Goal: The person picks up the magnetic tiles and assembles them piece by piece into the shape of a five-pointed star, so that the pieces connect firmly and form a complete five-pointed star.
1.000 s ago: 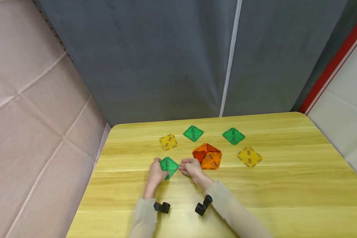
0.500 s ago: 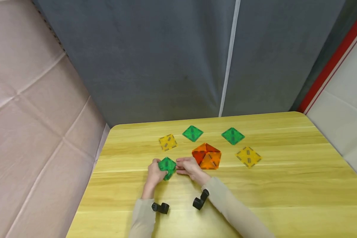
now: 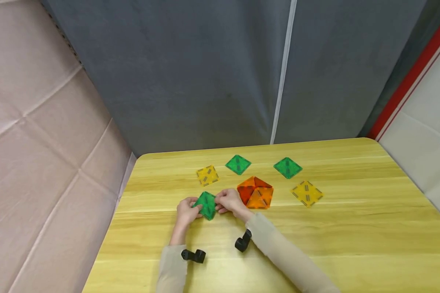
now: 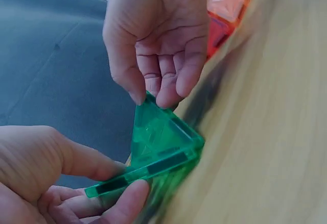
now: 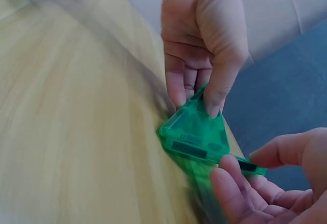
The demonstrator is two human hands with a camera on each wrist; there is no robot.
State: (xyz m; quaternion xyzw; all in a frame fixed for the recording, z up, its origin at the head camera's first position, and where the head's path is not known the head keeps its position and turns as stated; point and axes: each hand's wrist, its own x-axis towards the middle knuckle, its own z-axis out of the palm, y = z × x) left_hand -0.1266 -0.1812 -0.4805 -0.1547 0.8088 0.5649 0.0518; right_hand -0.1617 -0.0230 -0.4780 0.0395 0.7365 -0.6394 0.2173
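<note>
Beside orange tiles, left hand and right hand pinch green tiles — apparently joined — yellow tile beyond.

Across the upper frame we see a slate-grey curtain, crossed right of centre by a slanting white strip that runs down to the wood-grain tabletop filling much of the lower frame. At the left we have a creased pinkish sheet; the dark dots along its edge may be eyelets, too small to be sure. At the right, a red band borders a white panel.
</note>
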